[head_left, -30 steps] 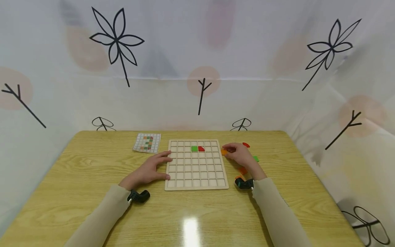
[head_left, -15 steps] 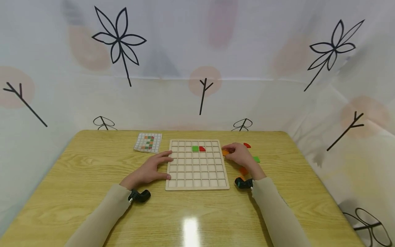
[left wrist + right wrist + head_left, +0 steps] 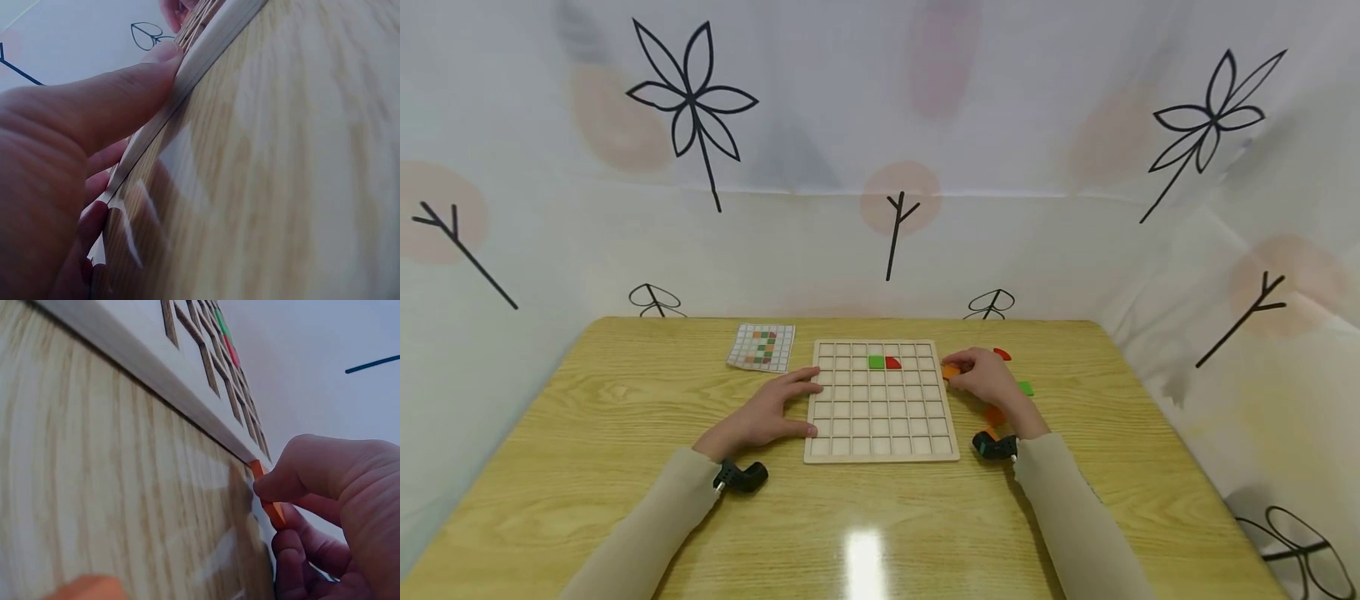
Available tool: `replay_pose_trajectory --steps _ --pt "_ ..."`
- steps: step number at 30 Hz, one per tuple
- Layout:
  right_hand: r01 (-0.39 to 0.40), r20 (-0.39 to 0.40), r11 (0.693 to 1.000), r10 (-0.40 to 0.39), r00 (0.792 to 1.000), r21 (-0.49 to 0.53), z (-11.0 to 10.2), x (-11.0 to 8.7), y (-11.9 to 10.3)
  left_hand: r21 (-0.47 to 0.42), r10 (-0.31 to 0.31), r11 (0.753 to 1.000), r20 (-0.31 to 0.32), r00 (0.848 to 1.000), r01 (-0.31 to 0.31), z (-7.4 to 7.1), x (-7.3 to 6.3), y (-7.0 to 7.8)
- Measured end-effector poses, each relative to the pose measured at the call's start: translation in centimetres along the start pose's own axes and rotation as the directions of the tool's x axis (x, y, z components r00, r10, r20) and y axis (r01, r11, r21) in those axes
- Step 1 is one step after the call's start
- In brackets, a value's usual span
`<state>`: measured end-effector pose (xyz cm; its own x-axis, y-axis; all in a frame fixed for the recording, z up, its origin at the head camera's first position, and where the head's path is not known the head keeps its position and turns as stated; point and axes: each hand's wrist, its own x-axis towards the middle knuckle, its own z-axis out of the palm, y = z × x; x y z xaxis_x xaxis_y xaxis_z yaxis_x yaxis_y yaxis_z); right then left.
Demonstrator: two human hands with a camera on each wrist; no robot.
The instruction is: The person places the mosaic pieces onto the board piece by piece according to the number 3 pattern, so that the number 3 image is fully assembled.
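My left hand (image 3: 766,412) lies along the left edge of a square wooden grid board (image 3: 882,458), fingers spread. In the left wrist view its thumb (image 3: 134,84) presses the board's side, with the other fingertips further along that edge. In the board's second row from the far side sit a green square tile (image 3: 876,362) and a red quarter-circle tile (image 3: 892,363), side by side. Beside the board's right edge, my right hand (image 3: 990,379) pinches an orange tile (image 3: 274,514) between thumb and fingers. The tile's near end is right at the board's rim in the right wrist view.
Loose pieces lie around the right hand: a red one (image 3: 1002,354), a green one (image 3: 1026,388) and orange ones (image 3: 995,416) near the wrist. A paper card with a coloured grid pattern (image 3: 760,347) lies behind the left hand. A patterned cloth (image 3: 820,250) hangs behind the table.
The head view has shifted very slightly. Both hands stay where they were, and the right hand keeps its pinch on the orange tile.
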<state>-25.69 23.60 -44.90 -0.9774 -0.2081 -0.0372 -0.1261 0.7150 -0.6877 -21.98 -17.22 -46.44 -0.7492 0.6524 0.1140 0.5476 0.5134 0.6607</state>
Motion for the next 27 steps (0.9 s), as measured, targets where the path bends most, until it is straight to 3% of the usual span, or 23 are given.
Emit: replay_pose_trajectory --steps 8,27 --pt "-0.014 -0.012 1.0 0.014 1.0 0.022 -0.1 -0.2 -0.3 -0.017 0.002 1.0 0.0 1.0 -0.002 0.1 0.0 0.2" --pt "0.063 -0.067 0.997 -0.06 0.996 0.044 1.7 0.5 -2.4 -0.01 -0.006 1.0 0.001 1.0 0.006 -0.1 -0.1 0.2"
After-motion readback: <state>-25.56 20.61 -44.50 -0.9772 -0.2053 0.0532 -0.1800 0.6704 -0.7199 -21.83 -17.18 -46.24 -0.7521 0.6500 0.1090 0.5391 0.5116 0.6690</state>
